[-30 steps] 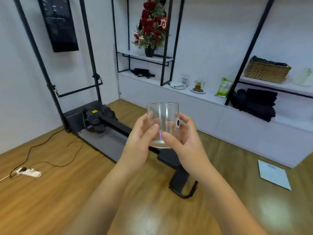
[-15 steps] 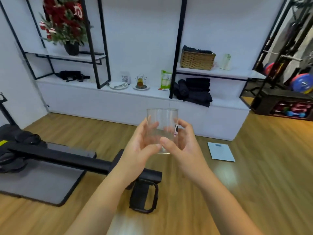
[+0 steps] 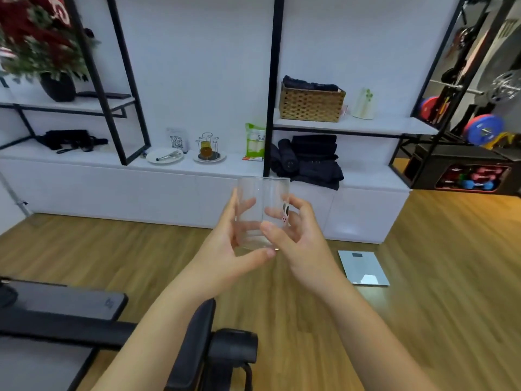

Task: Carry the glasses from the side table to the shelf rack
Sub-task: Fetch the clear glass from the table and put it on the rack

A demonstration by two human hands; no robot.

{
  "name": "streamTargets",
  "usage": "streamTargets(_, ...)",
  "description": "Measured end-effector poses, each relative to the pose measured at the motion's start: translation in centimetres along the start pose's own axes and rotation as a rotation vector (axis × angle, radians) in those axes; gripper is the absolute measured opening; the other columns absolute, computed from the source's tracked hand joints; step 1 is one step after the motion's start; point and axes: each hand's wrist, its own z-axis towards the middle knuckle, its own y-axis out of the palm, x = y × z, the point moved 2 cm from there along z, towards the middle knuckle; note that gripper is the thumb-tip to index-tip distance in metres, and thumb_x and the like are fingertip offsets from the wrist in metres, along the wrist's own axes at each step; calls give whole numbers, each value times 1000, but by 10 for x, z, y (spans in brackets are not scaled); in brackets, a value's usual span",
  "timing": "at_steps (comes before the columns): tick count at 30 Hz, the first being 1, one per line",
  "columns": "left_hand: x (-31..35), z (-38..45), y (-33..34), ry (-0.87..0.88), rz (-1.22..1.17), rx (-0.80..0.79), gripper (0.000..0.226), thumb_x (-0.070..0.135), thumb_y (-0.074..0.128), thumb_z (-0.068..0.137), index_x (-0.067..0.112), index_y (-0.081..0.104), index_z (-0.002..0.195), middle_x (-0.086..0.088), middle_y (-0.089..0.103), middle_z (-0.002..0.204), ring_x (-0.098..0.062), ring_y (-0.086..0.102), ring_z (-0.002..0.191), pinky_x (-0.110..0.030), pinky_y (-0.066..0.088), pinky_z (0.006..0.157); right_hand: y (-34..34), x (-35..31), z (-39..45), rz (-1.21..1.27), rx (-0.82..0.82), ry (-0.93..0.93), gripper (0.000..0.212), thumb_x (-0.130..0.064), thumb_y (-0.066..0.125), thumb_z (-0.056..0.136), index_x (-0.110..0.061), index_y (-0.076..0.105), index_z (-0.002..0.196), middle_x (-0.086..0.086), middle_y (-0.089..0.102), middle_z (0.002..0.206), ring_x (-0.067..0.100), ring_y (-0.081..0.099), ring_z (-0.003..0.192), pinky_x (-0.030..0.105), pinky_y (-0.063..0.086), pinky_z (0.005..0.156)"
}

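Note:
A clear drinking glass (image 3: 262, 204) with a small panda print is held upright in front of me at chest height. My left hand (image 3: 229, 249) grips its left side with the thumb under the base. My right hand (image 3: 298, 235) curls round its right side with the thumb across the front. Straight ahead stands the shelf rack (image 3: 346, 126), white boards on black metal posts above a long white cabinet (image 3: 112, 187). On the cabinet top stands a small wire glass holder (image 3: 208, 148) on a plate.
A black exercise machine (image 3: 64, 314) lies on the wooden floor at the lower left, its handle below my arms. A grey bathroom scale (image 3: 363, 268) lies on the floor to the right. A wicker basket (image 3: 311, 104), dark folded towels (image 3: 313, 159) and a potted red plant (image 3: 42, 52) occupy the shelves.
The view has swung right and moved closer to the shelf rack; the exercise machine slid to the lower left. Both hands keep the glass, my left thumb now under its base.

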Motion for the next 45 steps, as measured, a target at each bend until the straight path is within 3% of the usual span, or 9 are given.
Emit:
streamTargets(5, -29, 70, 9, 12, 19, 43, 126, 65, 86, 64, 59, -1, 154, 33, 40, 149, 2, 53, 132, -31, 53, 104, -29, 26, 67, -5, 1, 4, 89, -66, 74, 69, -42, 38, 147, -15, 59, 139, 6, 66, 118, 23, 58, 80)
streamTargets(8, -44, 116, 16, 33, 39, 60, 125, 62, 89, 62, 67, -1, 149, 22, 36, 154, 0, 54, 131, -34, 53, 101, -50, 42, 112, 12, -10, -3, 88, -65, 76, 69, -42, 41, 145, -12, 60, 138, 3, 67, 116, 22, 59, 78)
streamTargets(13, -66, 206, 29, 25, 51, 131, 122, 56, 90, 64, 69, 0, 145, 24, 36, 151, 5, 55, 128, -30, 56, 98, -93, 60, 205, 20, -92, -14, 74, -67, 74, 70, -55, 40, 134, -16, 60, 137, -3, 67, 112, 24, 60, 76)
streamTargets(18, -84, 299, 41, 11, 85, 222, 118, 62, 89, 61, 73, 5, 143, 31, 45, 143, 5, 58, 123, -42, 55, 99, -141, 73, 297, 13, -156, -23, 78, -64, 74, 71, -48, 39, 138, -13, 59, 139, -1, 70, 106, 21, 60, 77)
streamTargets(23, -111, 358, 47, -23, 64, 293, 118, 58, 92, 61, 73, 8, 143, 24, 47, 146, -5, 61, 125, -46, 54, 101, -165, 100, 364, 26, -222, 0, 69, -39, 74, 93, -37, 35, 149, -12, 57, 141, -5, 70, 104, 17, 58, 77)
streamTargets(30, -148, 429, 14, -72, 72, 350, 110, 51, 93, 65, 70, 16, 141, 21, 45, 150, -2, 59, 128, -47, 55, 100, -157, 133, 452, 35, -270, -23, 65, -37, 72, 94, -47, 35, 146, -41, 60, 120, -2, 73, 94, 10, 55, 73)
streamTargets(34, -180, 475, -13, -85, 57, 380, 101, 43, 91, 66, 65, 22, 138, 22, 45, 148, -3, 60, 127, -37, 56, 97, -144, 151, 513, -5, -264, -47, 78, -55, 71, 84, -51, 28, 149, -26, 49, 141, -1, 69, 107, 18, 58, 80)
streamTargets(38, -218, 527, -59, -124, 64, 430, 96, 46, 90, 62, 63, 26, 131, 25, 46, 145, -1, 60, 124, -31, 56, 93, -119, 171, 587, -67, -267, -84, 65, -65, 69, 76, -73, 27, 125, -29, 49, 137, -8, 63, 108, 20, 59, 81)
streamTargets(45, -268, 617, -157, -194, 109, 436, 97, 55, 87, 64, 45, 27, 138, 35, 38, 145, 2, 62, 118, -30, 58, 91, -53, 206, 717, -87, -254, -85, 49, -42, 71, 95, -60, 31, 118, -32, 45, 131, -6, 64, 104, 18, 54, 81)
